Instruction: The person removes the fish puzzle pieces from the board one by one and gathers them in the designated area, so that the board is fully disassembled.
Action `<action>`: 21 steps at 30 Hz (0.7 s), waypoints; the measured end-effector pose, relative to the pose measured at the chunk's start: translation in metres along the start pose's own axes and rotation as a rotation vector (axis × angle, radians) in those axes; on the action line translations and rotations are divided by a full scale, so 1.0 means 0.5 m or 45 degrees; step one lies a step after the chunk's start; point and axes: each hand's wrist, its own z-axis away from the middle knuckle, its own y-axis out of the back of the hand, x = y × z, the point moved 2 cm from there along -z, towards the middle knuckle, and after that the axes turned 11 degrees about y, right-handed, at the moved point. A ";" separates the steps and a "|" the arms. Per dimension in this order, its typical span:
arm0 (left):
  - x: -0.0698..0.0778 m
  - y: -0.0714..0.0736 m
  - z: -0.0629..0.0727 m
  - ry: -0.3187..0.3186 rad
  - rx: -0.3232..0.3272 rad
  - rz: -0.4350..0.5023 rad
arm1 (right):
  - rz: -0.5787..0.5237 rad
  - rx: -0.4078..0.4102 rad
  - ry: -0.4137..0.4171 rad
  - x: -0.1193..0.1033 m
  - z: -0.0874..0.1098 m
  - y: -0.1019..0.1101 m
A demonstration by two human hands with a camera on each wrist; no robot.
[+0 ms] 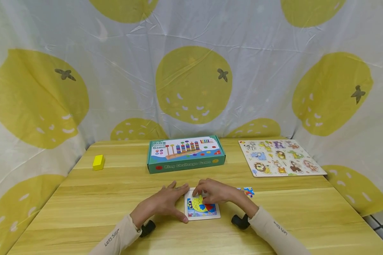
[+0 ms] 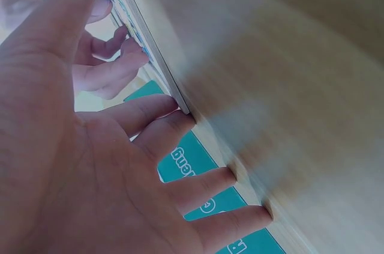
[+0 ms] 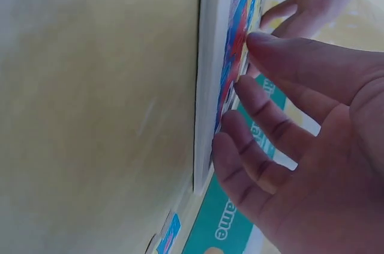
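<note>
Just below the right fingers (image 3: 276, 127) lies the puzzle (image 1: 200, 209), seemingly touching.

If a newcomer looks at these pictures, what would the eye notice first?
Probably the big yellow fruits printed on the cloth behind the table. Next comes the green game box, toward the table's far edge. Nearer, the left hand touches the left edge of a small framed puzzle, and the right hand bends over it.
</note>
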 end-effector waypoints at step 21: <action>0.004 0.001 0.005 0.009 0.006 -0.002 | -0.116 0.043 -0.013 0.017 0.005 -0.012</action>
